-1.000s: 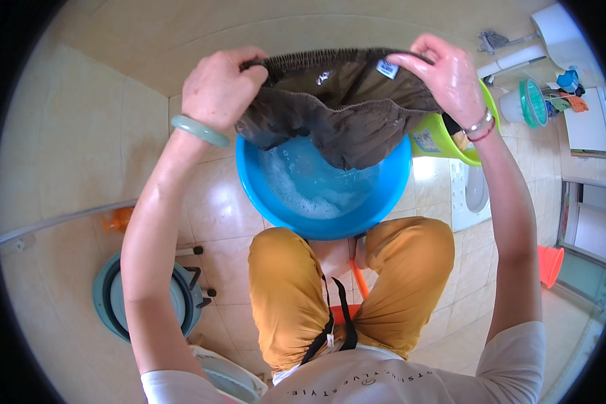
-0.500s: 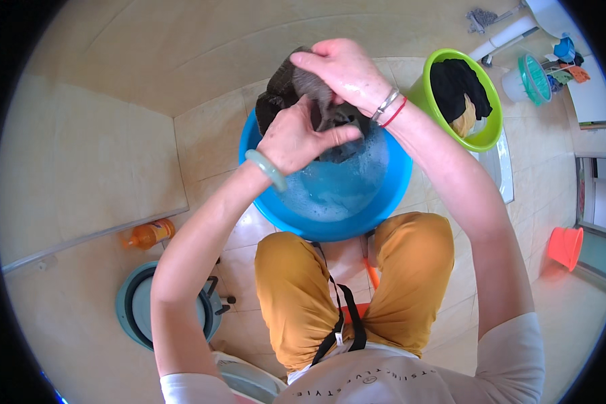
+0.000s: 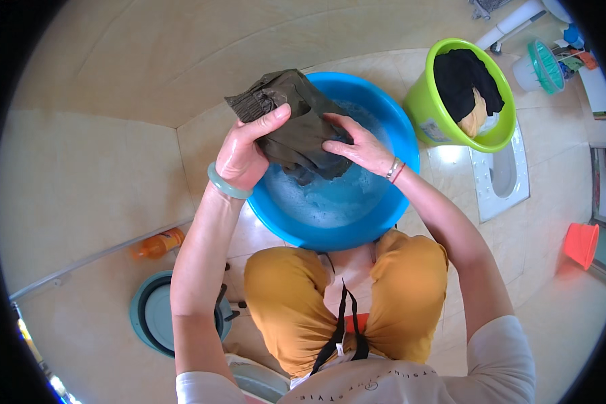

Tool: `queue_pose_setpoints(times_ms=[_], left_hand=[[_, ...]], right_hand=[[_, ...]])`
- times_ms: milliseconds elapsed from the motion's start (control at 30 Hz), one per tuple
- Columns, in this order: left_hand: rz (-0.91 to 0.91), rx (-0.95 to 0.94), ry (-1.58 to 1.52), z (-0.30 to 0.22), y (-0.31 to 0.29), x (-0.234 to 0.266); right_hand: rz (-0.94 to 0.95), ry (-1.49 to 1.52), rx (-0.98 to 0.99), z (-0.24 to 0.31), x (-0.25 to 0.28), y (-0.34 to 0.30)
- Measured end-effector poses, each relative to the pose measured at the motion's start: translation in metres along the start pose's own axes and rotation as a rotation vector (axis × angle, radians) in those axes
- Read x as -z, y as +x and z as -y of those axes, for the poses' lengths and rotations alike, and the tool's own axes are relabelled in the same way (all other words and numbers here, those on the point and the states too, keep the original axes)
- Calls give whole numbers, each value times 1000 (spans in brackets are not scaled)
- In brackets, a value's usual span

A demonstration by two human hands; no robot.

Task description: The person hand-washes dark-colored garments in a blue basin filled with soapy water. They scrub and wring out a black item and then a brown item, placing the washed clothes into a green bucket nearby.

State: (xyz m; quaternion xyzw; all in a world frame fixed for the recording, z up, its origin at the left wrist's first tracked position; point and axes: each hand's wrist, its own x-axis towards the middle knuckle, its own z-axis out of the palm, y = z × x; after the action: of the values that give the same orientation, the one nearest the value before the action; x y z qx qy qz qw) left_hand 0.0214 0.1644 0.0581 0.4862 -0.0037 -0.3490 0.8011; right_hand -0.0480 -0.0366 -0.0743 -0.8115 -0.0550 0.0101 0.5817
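Note:
A wet, dark olive-brown garment (image 3: 299,138) with a gathered, ribbed edge hangs between my hands over a blue basin (image 3: 323,239). My left hand (image 3: 244,153) is closed on its left side, the thumb lying over the cloth just below the ribbed edge. On the garment's right side, my right hand (image 3: 362,147) grips the fabric between thumb and fingers. The lower folds reach down to the soapy water (image 3: 320,202), and I cannot tell how much of the cloth is under it.
A lime-green bucket (image 3: 419,111) with black and beige clothes stands right of the basin, near a squat toilet (image 3: 481,185). An orange bottle (image 3: 160,244) and a grey-teal basin (image 3: 141,316) are at left. Far right are a lined white bin (image 3: 528,73) and an orange-red bucket (image 3: 581,244).
Both hands have come lower and farther apart. The garment, bunched up before, is now spread out more, with its ribbed edge showing at the left.

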Motion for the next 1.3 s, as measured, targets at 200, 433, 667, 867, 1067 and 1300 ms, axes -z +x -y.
queue_pose_setpoints(times_ms=[200, 433, 667, 867, 1067, 1300], left_hand=[[-15, 80, -26, 9, 7, 19], [-182, 55, 459, 65, 12, 69], [-50, 66, -438, 138, 26, 77], [-637, 44, -339, 128, 30, 68], [-749, 48, -289, 124, 32, 57], [-107, 180, -704, 148, 17, 66]], right_hand=[[26, 78, -108, -14, 7, 17], [14, 183, -271, -8, 41, 23], [-3, -5, 218, 60, -39, -6], [0, -153, -63, 39, -36, -33], [-208, 316, -332, -23, -30, -26], [-30, -397, 265, 92, -84, -36]])
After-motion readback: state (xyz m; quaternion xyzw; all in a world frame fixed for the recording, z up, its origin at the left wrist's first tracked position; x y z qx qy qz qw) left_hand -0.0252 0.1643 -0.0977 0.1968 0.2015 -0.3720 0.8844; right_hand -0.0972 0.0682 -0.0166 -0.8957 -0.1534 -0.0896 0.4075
